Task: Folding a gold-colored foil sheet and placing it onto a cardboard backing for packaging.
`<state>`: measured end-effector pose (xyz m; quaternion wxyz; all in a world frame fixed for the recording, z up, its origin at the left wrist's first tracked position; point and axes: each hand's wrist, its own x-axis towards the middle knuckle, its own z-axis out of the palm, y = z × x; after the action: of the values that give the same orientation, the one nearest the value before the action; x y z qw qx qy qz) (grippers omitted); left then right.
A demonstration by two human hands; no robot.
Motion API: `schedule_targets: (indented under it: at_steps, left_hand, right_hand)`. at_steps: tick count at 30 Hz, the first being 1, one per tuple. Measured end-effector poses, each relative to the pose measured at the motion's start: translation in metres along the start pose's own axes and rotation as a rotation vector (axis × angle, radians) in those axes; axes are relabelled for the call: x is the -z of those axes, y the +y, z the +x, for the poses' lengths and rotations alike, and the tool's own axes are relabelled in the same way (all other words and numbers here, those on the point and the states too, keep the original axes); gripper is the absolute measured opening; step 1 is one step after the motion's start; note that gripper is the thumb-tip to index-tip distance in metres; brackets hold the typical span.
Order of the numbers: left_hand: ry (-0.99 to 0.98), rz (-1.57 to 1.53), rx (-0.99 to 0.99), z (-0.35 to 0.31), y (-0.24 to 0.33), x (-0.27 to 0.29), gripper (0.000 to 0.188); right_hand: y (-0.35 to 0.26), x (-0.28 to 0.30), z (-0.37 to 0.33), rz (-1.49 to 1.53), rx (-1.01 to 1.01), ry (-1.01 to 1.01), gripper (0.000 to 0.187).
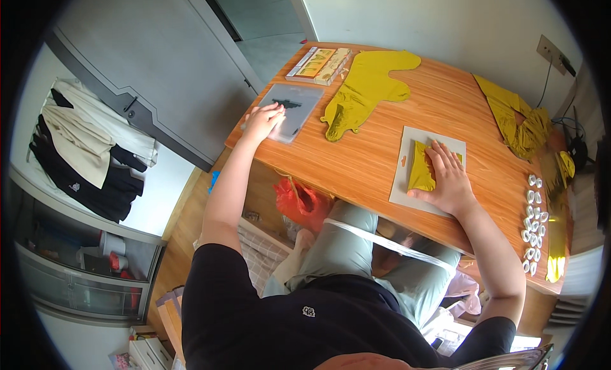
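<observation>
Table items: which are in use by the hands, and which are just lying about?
In use:
right hand on folded gold foil and white card
left hand on clear bag

Lying about:
gold balloon
white clips
packets

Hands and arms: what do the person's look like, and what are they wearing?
Both arms are bare from the short black sleeves down. The left hand and right hand wear no gloves, and no rings, watch or bracelet show. The black shirt has a small white mark on it.
</observation>
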<state>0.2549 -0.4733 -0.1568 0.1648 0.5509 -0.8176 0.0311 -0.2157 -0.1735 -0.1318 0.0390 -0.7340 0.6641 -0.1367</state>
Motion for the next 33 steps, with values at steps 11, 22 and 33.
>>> schedule_targets:
  at_steps: [11, 22, 33]
  left_hand:
    - [0.078, -0.045, -0.036, 0.002, -0.005, 0.000, 0.026]
    - [0.279, -0.320, -0.008, 0.008, 0.023, 0.063, 0.022]
    - [-0.116, -0.326, -0.202, -0.025, 0.160, 0.141, 0.027]
  right_hand:
    - [-0.001, 0.002, 0.000, 0.001, -0.019, -0.035, 0.116]
    - [-0.003, 0.000, 0.003, 0.008, -0.002, -0.035, 0.118]
    - [0.003, 0.002, 0.002, -0.008, -0.137, 0.024, 0.116]
